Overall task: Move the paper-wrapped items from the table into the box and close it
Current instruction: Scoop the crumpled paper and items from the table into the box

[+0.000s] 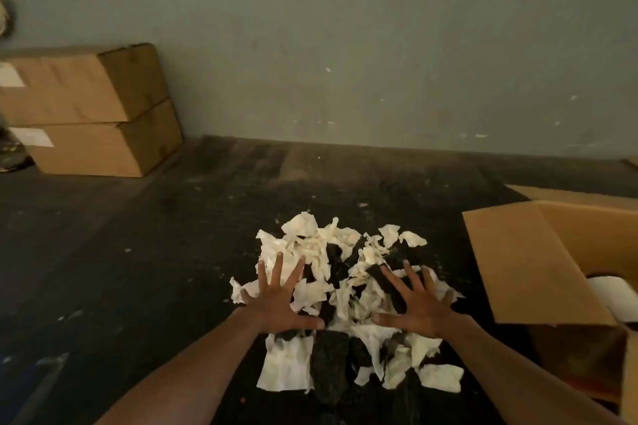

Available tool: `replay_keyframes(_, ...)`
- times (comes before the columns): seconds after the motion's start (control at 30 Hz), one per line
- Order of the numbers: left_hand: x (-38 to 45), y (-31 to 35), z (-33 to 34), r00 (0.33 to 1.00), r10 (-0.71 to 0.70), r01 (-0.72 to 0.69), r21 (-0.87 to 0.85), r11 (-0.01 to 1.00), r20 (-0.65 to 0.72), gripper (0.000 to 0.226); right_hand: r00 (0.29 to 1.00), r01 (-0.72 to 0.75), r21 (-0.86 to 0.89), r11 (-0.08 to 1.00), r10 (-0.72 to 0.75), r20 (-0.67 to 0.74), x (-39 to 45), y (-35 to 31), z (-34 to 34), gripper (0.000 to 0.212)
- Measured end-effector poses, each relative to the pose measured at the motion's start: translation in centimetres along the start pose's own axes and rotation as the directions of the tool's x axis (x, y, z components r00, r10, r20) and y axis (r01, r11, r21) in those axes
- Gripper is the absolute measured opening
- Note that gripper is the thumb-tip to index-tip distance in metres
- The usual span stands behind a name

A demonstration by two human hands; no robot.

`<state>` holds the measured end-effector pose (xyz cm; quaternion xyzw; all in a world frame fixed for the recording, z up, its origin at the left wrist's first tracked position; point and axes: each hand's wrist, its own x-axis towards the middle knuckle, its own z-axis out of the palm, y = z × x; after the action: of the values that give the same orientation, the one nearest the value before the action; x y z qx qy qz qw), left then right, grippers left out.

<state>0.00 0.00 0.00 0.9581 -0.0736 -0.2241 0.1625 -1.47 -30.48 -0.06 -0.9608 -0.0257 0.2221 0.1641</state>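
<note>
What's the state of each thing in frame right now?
left hand: open, fingers spread, over the left side of the pile
right hand: open, fingers spread, over the right side of the pile
pile of paper-wrapped items: heaped loose on the table, none lifted
open box: flaps up, something white inside
two stacked boxes: shut, far left
table: dark, flecked with scraps

Wide bare stretch of dark table [103, 269] left of the paper pile [345, 286], open for passage all the way to the two stacked cardboard boxes [93, 110] at the far left against the wall [345, 45]. Far side of the pile also clear up to the wall. Right blocked by the open box [587, 252], raised flap [524, 266] standing just beside the pile; both spread hands [279, 304] [421, 307] over its near middle
</note>
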Motion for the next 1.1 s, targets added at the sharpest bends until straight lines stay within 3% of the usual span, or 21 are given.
replay_keyframes(0.07, 1.3, 0.4, 0.7, 0.996, 0.068, -0.074, 0.108, 0.991, 0.059, 0.139, 0.998, 0.065, -0.053, 0.996, -0.066, 0.0, 1.5, 0.2, 0.7, 0.119)
replay_keyframes(0.23, 4.4, 0.2, 4.1, 0.978, 0.057, -0.099, 0.21, 0.973, 0.199, 0.136, 0.987, 0.122, -0.185, 0.975, -0.099, 0.128, 4.8, 1.6, 4.2, 0.125)
replay_keyframes(0.3, 5.0, 0.1, 5.7, 0.975, 0.036, -0.095, 0.262, 0.96, 0.22, 0.133, 0.99, 0.125, -0.213, 0.969, -0.109, 0.086, 5.3, 2.1, 5.6, 0.12)
replay_keyframes(0.43, 5.3, -0.4, 8.1, 0.997, 0.052, -0.067, 0.301, 0.951, 0.06, 0.123, 0.979, 0.127, -0.297, 0.946, -0.168, -0.118, 5.5, 3.1, 7.7, 0.095)
replay_keyframes(0.57, 5.2, -0.1, 8.8, 0.994, 0.032, 0.002, 0.305, 0.952, -0.105, 0.084, 0.968, 0.104, -0.294, 0.95, -0.164, -0.188, 6.0, 3.3, 8.4, 0.066)
replay_keyframes(0.63, 5.1, 0.5, 9.2, 0.983, 0.002, 0.044, 0.248, 0.968, -0.183, 0.077, 0.96, 0.105, -0.299, 0.949, -0.175, -0.219, 6.1, 3.0, 8.7, 0.068)
replay_keyframes(0.73, 5.0, 0.9, 9.9, 0.968, -0.013, 0.073, 0.232, 0.97, -0.252, 0.074, 0.962, 0.109, -0.267, 0.957, -0.169, -0.214, 6.1, 2.9, 9.0, 0.088)
replay_keyframes(0.8, 5.1, 0.7, 9.7, 0.96, 0.005, 0.056, 0.212, 0.976, -0.279, 0.074, 0.951, 0.124, -0.292, 0.948, -0.198, -0.238, 6.2, 2.8, 8.7, 0.088)
replay_keyframes(0.9, 5.4, 0.5, 8.2, 0.971, -0.047, 0.066, 0.074, 0.995, -0.236, 0.069, 0.953, 0.152, -0.179, 0.972, -0.192, -0.235, 6.4, 2.0, 7.1, 0.063)
replay_keyframes(1.1, 4.5, 1.1, 4.9, 0.968, -0.073, 0.062, -0.051, 0.997, -0.239, 0.062, 0.979, 0.134, 0.137, 0.981, -0.109, -0.172, 5.8, 0.9, 2.5, 0.054)
